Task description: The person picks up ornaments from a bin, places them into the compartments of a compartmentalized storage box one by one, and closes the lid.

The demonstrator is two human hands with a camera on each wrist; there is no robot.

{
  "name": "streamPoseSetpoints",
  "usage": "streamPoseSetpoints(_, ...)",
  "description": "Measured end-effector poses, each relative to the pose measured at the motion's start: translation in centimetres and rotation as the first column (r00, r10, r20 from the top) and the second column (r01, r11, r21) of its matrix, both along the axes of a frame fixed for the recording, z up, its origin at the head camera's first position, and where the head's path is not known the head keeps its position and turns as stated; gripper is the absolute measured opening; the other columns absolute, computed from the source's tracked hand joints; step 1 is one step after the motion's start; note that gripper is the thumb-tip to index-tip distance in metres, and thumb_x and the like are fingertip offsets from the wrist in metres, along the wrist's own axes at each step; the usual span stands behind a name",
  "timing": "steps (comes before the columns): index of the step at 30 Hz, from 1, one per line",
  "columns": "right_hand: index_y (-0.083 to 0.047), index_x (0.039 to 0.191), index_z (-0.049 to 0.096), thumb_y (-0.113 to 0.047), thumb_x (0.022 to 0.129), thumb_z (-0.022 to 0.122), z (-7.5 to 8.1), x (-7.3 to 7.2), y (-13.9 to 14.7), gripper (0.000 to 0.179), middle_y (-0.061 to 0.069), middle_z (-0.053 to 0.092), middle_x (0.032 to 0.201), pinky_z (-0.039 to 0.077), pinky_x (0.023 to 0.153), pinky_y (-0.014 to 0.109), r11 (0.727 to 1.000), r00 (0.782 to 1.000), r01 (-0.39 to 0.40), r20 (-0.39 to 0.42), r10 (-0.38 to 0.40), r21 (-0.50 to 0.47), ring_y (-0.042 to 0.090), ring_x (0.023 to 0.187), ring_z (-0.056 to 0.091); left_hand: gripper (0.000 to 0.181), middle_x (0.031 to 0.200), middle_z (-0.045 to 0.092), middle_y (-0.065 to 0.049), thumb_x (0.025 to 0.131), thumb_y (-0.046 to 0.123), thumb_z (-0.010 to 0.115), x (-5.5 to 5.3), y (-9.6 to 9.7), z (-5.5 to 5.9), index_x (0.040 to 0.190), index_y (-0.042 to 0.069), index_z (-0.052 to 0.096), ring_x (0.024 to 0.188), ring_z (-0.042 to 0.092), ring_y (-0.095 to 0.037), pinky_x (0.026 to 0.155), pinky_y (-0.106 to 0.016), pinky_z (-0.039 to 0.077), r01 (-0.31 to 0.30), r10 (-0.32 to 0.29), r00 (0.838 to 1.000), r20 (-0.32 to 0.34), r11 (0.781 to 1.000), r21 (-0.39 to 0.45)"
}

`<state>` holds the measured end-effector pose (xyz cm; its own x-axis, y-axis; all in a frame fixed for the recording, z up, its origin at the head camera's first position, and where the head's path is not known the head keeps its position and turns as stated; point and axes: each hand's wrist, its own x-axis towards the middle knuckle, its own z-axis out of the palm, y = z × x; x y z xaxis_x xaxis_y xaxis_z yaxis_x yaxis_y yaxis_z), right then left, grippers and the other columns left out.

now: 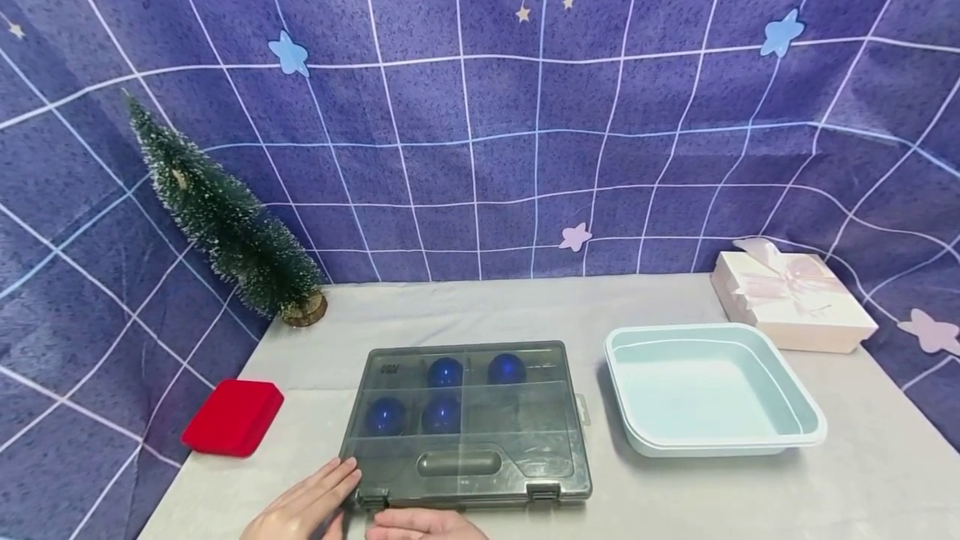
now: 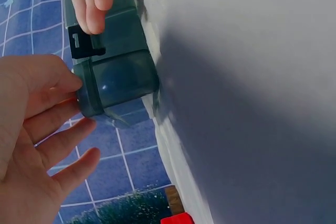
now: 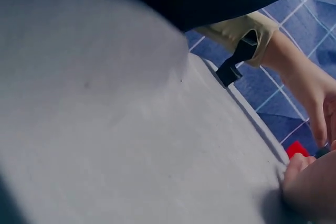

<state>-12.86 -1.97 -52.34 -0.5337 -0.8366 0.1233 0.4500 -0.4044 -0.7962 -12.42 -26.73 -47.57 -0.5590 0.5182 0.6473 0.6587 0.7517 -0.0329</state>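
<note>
A translucent dark-grey plastic case (image 1: pixel 517 457) lies flat on the table with its lid down. Several shiny blue balls (image 1: pixel 386 417) show through the lid in its compartments. My left hand (image 1: pixel 303 507) touches the case's front left corner, its fingers loosely extended along the side. At the front edge, my right hand (image 1: pixel 423 526) has straight fingers beside the left black latch (image 2: pixel 81 43); whether they touch it is unclear. The right latch (image 1: pixel 543 492) also sits on the front edge. In the right wrist view, the hands are partly cut off at the right.
A pale blue plastic tray (image 1: pixel 626 427) stands right of the case, with a pink gift box (image 1: pixel 813 327) behind it. To the left are a red box (image 1: pixel 234 417) and a small frosted Christmas tree (image 1: pixel 232 232). A purple-blue grid curtain (image 1: pixel 502 148) surrounds the white-covered table.
</note>
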Motion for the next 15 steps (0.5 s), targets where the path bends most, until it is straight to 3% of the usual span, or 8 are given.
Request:
streamPoseSetpoints(5,0.022,0.140,0.042,-0.018,0.106,0.055,1.9,0.0,0.2,0.055,0.042,0.047,0.136,0.047,0.099,0.025,0.979,0.982,0.147,-0.136,-0.128,0.139,0.017,0.123,0.059,0.061,0.111,0.076,-0.008,0.107,0.041,0.034,-0.3,-0.3,-0.1,0.107,0.000,0.078,0.135,0.042,0.005,0.107,-0.008,0.026,0.081,-0.080,0.996,-0.029,0.996,0.031)
streamPoseSetpoints(9,0.021,0.133,0.053,-0.015,0.101,0.064,4.0,0.2,0.4,0.049,0.040,0.057,0.126,0.048,0.097,0.023,0.954,0.946,0.236,-0.268,-0.182,0.186,0.008,0.112,0.065,0.060,0.112,0.076,-0.007,0.107,0.041,0.034,-0.4,-0.4,-0.1,0.107,0.000,0.078,0.130,0.051,0.002,0.106,-0.009,0.029,0.081,-0.081,0.997,-0.021,0.997,0.009)
streamPoseSetpoints(11,0.018,0.127,0.060,-0.011,0.099,0.066,4.9,0.4,0.3,0.040,0.035,0.065,0.118,0.050,0.092,0.020,0.929,0.905,0.302,-0.370,-0.210,0.213,0.002,0.103,0.067,0.061,0.113,0.076,-0.005,0.106,0.043,0.034,-0.4,-0.5,-0.1,0.108,0.002,0.079,0.127,0.053,0.002,0.104,-0.008,0.029,0.070,-0.070,0.998,-0.008,0.998,0.004)
streamPoseSetpoints(13,0.013,0.119,0.066,-0.007,0.097,0.066,5.5,0.6,0.1,0.030,0.026,0.071,0.111,0.051,0.085,0.017,0.897,0.844,0.379,-0.481,-0.236,0.225,-0.002,0.098,0.066,0.060,0.114,0.075,-0.006,0.107,0.043,0.034,-0.4,-0.5,-0.2,0.109,0.001,0.078,0.130,0.050,0.003,0.104,-0.008,0.029,0.077,-0.077,0.997,-0.005,0.997,0.008)
streamPoseSetpoints(14,0.011,0.116,0.068,-0.005,0.096,0.067,5.6,0.7,0.0,0.026,0.022,0.073,0.108,0.052,0.082,0.016,0.882,0.792,0.421,-0.559,-0.243,0.213,-0.003,0.097,0.066,0.060,0.115,0.075,-0.006,0.107,0.042,0.034,-0.5,-0.6,-0.3,0.109,0.001,0.078,0.132,0.047,0.004,0.104,-0.008,0.029,0.084,-0.084,0.996,-0.005,0.996,0.012)
streamPoseSetpoints(15,0.009,0.114,0.069,-0.006,0.096,0.067,5.7,0.6,-0.1,0.023,0.019,0.074,0.106,0.052,0.080,0.015,0.867,0.720,0.462,-0.648,-0.246,0.185,-0.003,0.097,0.066,0.059,0.116,0.075,-0.006,0.108,0.041,0.035,-0.5,-0.6,-0.4,0.110,0.001,0.077,0.135,0.043,0.005,0.105,-0.007,0.028,0.094,-0.094,0.996,-0.005,0.995,0.021)
